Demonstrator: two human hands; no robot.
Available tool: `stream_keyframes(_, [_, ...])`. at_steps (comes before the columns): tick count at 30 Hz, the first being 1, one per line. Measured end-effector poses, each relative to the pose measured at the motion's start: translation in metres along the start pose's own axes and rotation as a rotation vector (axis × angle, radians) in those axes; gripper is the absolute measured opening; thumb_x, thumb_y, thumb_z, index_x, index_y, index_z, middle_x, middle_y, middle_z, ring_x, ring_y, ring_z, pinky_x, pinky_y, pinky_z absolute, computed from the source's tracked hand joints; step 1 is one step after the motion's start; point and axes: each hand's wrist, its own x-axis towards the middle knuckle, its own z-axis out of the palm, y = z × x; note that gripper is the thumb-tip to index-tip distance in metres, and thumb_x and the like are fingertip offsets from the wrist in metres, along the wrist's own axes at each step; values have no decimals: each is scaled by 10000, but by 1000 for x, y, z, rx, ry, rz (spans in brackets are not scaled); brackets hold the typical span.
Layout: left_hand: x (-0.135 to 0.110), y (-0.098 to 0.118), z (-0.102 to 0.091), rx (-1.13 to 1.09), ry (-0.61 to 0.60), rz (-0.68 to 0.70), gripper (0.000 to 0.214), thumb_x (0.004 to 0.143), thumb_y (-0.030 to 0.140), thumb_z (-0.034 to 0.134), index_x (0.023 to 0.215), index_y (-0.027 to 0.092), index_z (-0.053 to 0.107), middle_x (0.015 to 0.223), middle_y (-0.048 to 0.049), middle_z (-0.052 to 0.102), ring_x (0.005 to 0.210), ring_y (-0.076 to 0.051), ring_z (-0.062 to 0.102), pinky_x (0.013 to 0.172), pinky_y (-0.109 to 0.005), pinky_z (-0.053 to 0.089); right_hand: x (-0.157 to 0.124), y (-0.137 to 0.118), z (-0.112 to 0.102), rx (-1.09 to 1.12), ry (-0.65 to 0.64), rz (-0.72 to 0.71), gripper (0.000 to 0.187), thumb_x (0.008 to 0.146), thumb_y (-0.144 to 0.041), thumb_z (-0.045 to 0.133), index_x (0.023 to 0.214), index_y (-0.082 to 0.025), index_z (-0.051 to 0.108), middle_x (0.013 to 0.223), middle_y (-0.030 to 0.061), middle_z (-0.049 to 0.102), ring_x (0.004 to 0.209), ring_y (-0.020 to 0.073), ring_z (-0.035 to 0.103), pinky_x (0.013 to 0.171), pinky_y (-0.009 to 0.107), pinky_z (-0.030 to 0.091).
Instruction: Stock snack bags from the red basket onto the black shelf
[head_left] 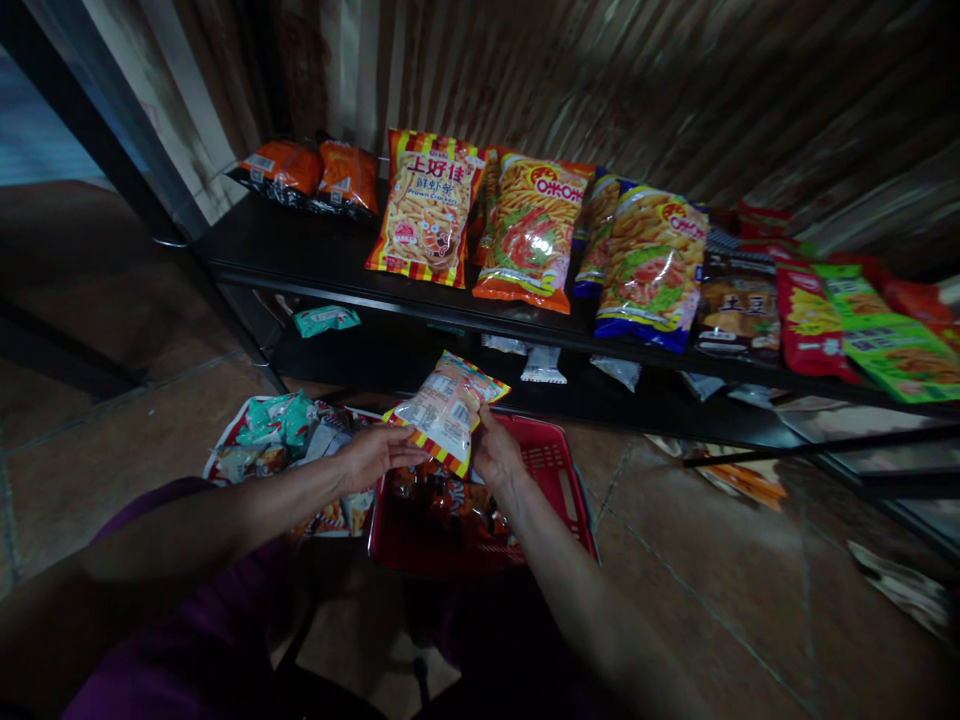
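Observation:
Between my two hands is a snack bag [446,405] with yellow and red striped ends, its pale printed back facing up. My left hand [382,450] grips its lower left corner, the fingers partly under it. On the right edge, my right hand [495,450] holds the same bag with the thumb on top. Below it stands a red basket [559,480] with dark orange packets [457,505] inside. A matching prawn cracker bag [427,210] stands on the upper shelf ahead.
A black shelf unit [292,255] carries several snack bags along its upper level, including a blue-edged bag [652,265] and green packets [892,335]. Small packets lie on the lower shelf [420,365]. At left sits a white-rimmed basket [217,455] of mixed packets. Papers [739,475] lie on the floor.

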Motion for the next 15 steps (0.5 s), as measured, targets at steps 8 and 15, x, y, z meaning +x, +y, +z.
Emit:
stream_keyframes(8, [2, -4, 0, -80, 8, 48, 129, 817, 35, 530, 766, 76, 641, 750, -88, 708, 731, -166, 689, 848, -317, 544, -21, -3, 11, -112, -210, -34, 268, 783, -327, 648, 1023, -221, 593, 910, 15, 722, 829, 182, 679, 789, 350, 554])
stream_keyframes(15, [1, -5, 0, -116, 10, 116, 110, 807, 53, 555, 755, 98, 641, 783, -71, 708, 763, -147, 682, 819, -287, 549, -40, 3, 15, -258, -267, -85, 673, 597, -163, 787, 1167, -320, 467, 928, -28, 704, 774, 183, 686, 700, 364, 579])
